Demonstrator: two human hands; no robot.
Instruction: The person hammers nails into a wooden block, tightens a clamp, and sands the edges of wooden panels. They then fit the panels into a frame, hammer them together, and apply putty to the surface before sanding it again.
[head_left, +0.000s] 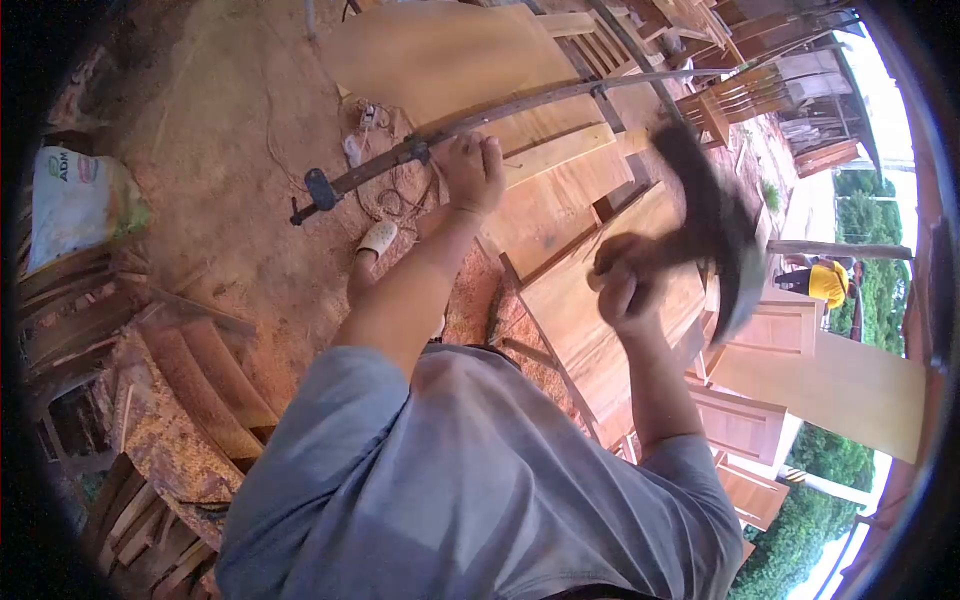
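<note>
A long metal bar clamp (365, 172) lies across wide wooden boards (560, 205), its dark end fitting out past their edge. My left hand (472, 175) is at that edge, right beside the bar, with its fingers curled together; what they hold, if anything, is hidden. Over the boards, my right hand (630, 280) is closed around a dark tool (735, 240). Motion smears the tool, so its exact shape is unclear. A large smooth panel (450, 55) lies beyond the bar.
Curved wooden pieces (205, 375) are stacked at the lower left, below a white sack (70, 200). Sawdust and a cord (395, 200) cover the ground near a shoe (378, 238). Panelled wood pieces (735, 420) stand at right. A person in yellow (828, 284) is farther off.
</note>
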